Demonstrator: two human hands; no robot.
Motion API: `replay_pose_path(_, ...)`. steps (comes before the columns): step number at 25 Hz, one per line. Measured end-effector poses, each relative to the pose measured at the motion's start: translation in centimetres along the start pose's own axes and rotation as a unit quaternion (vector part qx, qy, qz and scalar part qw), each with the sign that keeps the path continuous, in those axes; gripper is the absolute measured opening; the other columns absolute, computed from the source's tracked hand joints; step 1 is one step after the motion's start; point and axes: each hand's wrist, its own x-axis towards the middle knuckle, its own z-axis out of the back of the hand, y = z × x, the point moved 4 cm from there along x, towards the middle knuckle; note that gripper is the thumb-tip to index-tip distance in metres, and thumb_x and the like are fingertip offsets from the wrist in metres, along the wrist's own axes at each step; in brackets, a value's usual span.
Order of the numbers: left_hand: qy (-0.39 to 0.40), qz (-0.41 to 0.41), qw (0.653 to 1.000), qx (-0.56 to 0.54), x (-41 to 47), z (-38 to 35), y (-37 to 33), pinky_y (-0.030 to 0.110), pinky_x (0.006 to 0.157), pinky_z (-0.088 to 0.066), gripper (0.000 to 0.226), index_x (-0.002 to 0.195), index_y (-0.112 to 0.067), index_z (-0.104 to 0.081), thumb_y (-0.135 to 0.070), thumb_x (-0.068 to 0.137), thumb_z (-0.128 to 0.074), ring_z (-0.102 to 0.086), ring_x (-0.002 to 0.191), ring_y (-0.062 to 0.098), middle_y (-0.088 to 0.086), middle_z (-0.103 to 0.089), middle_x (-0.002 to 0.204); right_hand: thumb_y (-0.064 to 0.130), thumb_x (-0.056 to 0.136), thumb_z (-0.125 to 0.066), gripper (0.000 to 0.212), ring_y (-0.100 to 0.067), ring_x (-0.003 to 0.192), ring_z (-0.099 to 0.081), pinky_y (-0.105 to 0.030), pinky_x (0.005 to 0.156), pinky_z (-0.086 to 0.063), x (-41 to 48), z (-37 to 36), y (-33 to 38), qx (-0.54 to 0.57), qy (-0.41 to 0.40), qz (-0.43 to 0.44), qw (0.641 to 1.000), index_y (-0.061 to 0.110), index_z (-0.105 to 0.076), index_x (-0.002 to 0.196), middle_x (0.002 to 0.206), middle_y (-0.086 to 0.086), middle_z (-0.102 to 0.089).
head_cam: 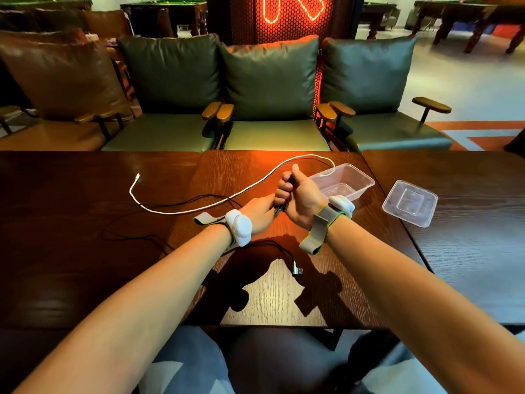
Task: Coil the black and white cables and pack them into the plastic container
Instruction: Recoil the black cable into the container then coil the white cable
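Two hands met over the middle of the tabletop (85, 265), both on the black cable (295, 264). The fingers (281, 189) of the right hand (301, 197) were curled round it in a fist, thumb standing up. The left hand (258, 213) pinched the cable just below that fist, fingertips pressed together on it. The rest of the cable trailed in loose loops toward the left edge and back under the forearms, its USB plug (299, 271) lying nearer the near edge.

The cable looked light, limp and a little springy, so turns would probably spring open unless kept clamped. It seemed best held close to the fist, with slack fed in bit by bit.

The white cable (227, 199) lay uncoiled, running from left of centre across to the far edge, where one end hung over the rim of the plastic container (366, 180). It crossed the black one left of the hands, so a snag looked likely. The lid (410, 203) lay apart, toward the right edge. The thin container might slide when loaded.
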Motion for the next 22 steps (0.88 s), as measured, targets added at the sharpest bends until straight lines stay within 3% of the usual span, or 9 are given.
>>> replay_pose_path(3, 0.001, -0.014, 1.0, 0.023, -0.5, -0.4, 0.2, 0.037, 0.07, -0.04, 0.01, 0.098, -0.013, -0.056, -0.02, 0.101, -0.05, -0.064, 0.096, 0.042, 0.022, -0.069, 0.103, 0.026, 0.107, -0.032, 0.039, -0.013, 0.049, -0.027, -0.028, 0.052, -0.023, 0.6, 0.5, 0.0, -0.169, -0.096, 0.093, 0.976, 0.018, -0.035, 0.069, 0.057, 0.0, -0.031)
replay_pose_path(6, 0.022, -0.027, 0.998, 0.058, -1.0, -1.0, 0.0, 0.035, 0.067, -0.039, 0.011, 0.094, -0.019, -0.055, -0.028, 0.099, -0.056, -0.066, 0.089, 0.037, 0.014, -0.07, 0.089, 0.025, 0.106, -0.035, 0.037, -0.016, 0.059, -0.047, -0.03, 0.061, -0.04, 1.1, 0.9, -0.3, -0.139, -0.175, 0.106, 0.969, 0.013, -0.043, 0.072, 0.066, -0.004, -0.043)
replay_pose_path(8, 0.035, -0.032, 0.994, 0.099, -0.9, -1.0, -0.4, 0.039, 0.068, -0.041, 0.02, 0.088, -0.02, -0.051, -0.036, 0.1, -0.054, -0.065, 0.086, 0.037, 0.015, -0.07, 0.088, 0.029, 0.107, -0.032, 0.039, -0.021, 0.083, -0.061, -0.035, 0.084, -0.045, 1.5, 1.5, -0.6, -0.09, -0.202, 0.09, 0.971, 0.002, -0.057, 0.095, 0.089, -0.01, -0.06)
replay_pose_path(10, 0.038, -0.032, 0.989, 0.139, -0.5, -0.7, -0.7, 0.04, 0.068, -0.041, 0.028, 0.084, -0.018, -0.053, -0.039, 0.102, -0.049, -0.065, 0.088, 0.039, 0.017, -0.071, 0.091, 0.033, 0.108, -0.025, 0.05, -0.025, 0.115, -0.059, -0.036, 0.102, -0.036, 2.0, 2.5, -0.8, -0.045, -0.22, 0.077, 0.971, -0.006, -0.05, 0.128, 0.125, -0.015, -0.059)
replay_pose_path(11, 0.046, -0.029, 0.987, 0.153, -0.3, -0.6, -0.7, 0.04, 0.071, -0.043, 0.034, 0.082, -0.016, -0.057, -0.04, 0.104, -0.045, -0.065, 0.089, 0.038, 0.015, -0.072, 0.092, 0.033, 0.108, -0.023, 0.053, -0.025, 0.122, -0.056, -0.036, 0.104, -0.035, 2.1, 2.8, -0.7, -0.037, -0.228, 0.079, 0.97, -0.006, -0.047, 0.133, 0.134, -0.015, -0.056)
replay_pose_path(14, 0.052, -0.004, 0.985, 0.163, -0.5, -0.4, -0.4, 0.039, 0.077, -0.05, 0.053, 0.076, -0.018, -0.067, -0.051, 0.104, -0.037, -0.067, 0.085, 0.03, 0.006, -0.073, 0.085, 0.029, 0.107, -0.025, 0.048, -0.023, 0.102, -0.062, -0.035, 0.086, -0.044, 1.5, 2.9, 0.3, -0.251, -0.254, 0.101, 0.928, -0.002, -0.06, 0.117, 0.123, -0.017, -0.065)
replay_pose_path(17, -0.071, -0.045, 0.971, 0.224, -0.4, 0.8, -0.4, 0.038, 0.063, -0.046, 0.042, 0.084, -0.015, -0.065, -0.049, 0.099, -0.045, -0.065, 0.085, 0.034, 0.008, -0.071, 0.087, 0.029, 0.106, -0.028, 0.043, -0.019, 0.059, -0.057, -0.029, 0.053, -0.041, 0.4, 2.4, 0.1, -0.454, -0.103, 0.07, 0.882, 0.007, -0.059, 0.086, 0.081, -0.011, -0.066)
replay_pose_path(19, -0.138, -0.105, 0.966, 0.193, -0.6, 1.5, -0.6, 0.037, 0.061, -0.041, 0.025, 0.088, -0.014, -0.061, -0.037, 0.096, -0.056, -0.063, 0.085, 0.035, 0.007, -0.066, 0.09, 0.04, 0.106, -0.027, 0.047, -0.017, 0.045, -0.04, -0.025, 0.045, -0.03, -0.7, 2.1, -0.5, -0.478, -0.014, 0.016, 0.878, 0.013, -0.05, 0.074, 0.06, -0.007, -0.049)
replay_pose_path(22, -0.206, -0.185, 0.948, 0.156, -1.4, 1.9, -0.9, 0.036, 0.059, -0.041, 0.018, 0.09, -0.009, -0.059, -0.025, 0.091, -0.065, -0.061, 0.077, 0.035, 0.009, -0.061, 0.086, 0.075, 0.092, -0.021, 0.07, -0.011, 0.039, -0.023, -0.018, 0.04, -0.017, -1.4, 1.6, -0.9, -0.423, 0.016, -0.115, 0.899, 0.018, -0.047, 0.062, 0.055, -0.003, -0.038)
